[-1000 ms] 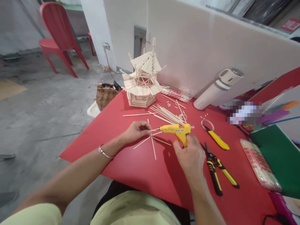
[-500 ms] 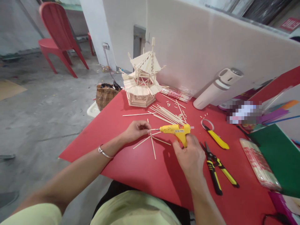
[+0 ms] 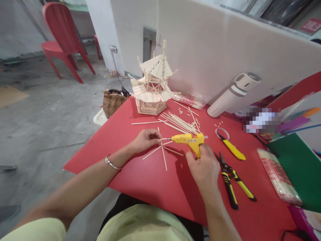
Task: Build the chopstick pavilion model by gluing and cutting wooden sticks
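Observation:
My right hand grips the handle of a yellow glue gun, whose nozzle points left at a thin wooden stick. My left hand pinches that stick by its left end, just above the red table sheet. Under them lie three loose sticks, crossed like a star. A wooden stick pagoda model stands at the far side of the sheet.
A heap of sticks lies behind the glue gun. Yellow-handled scissors and black-and-yellow pliers lie to the right. A white cylinder leans on the white wall panel. A packet of sticks, a green sheet, a brown bag and a red chair are around.

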`<action>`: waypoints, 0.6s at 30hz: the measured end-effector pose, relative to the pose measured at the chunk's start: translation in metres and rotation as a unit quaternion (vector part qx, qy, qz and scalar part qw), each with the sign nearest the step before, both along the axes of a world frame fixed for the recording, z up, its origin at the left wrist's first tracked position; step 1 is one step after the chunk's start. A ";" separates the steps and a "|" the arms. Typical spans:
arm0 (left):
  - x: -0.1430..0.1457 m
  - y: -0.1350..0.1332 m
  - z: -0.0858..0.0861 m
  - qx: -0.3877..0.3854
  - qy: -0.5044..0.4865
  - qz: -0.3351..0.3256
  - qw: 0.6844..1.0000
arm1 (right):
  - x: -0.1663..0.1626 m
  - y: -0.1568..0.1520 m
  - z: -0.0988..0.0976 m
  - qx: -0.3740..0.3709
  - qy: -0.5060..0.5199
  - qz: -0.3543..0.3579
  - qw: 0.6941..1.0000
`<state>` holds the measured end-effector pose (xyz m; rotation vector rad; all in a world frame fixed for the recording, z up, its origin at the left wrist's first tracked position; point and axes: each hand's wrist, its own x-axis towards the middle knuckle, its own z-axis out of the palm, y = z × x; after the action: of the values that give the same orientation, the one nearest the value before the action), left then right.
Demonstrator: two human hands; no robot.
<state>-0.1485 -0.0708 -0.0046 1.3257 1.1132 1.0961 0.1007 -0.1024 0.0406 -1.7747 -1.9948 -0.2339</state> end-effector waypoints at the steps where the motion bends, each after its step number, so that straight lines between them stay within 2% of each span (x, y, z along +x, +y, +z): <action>1: 0.000 0.000 0.000 0.001 -0.002 0.000 1.000 | 0.000 0.000 0.000 0.002 0.001 0.002 1.000; 18: 0.000 -0.001 0.003 0.016 0.028 -0.012 0.999 | 0.001 0.002 -0.004 0.010 0.009 0.004 1.000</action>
<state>-0.1480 -0.0721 -0.0017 1.4000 1.1223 1.0686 0.1013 -0.1007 0.0366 -1.7498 -1.9794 -0.2339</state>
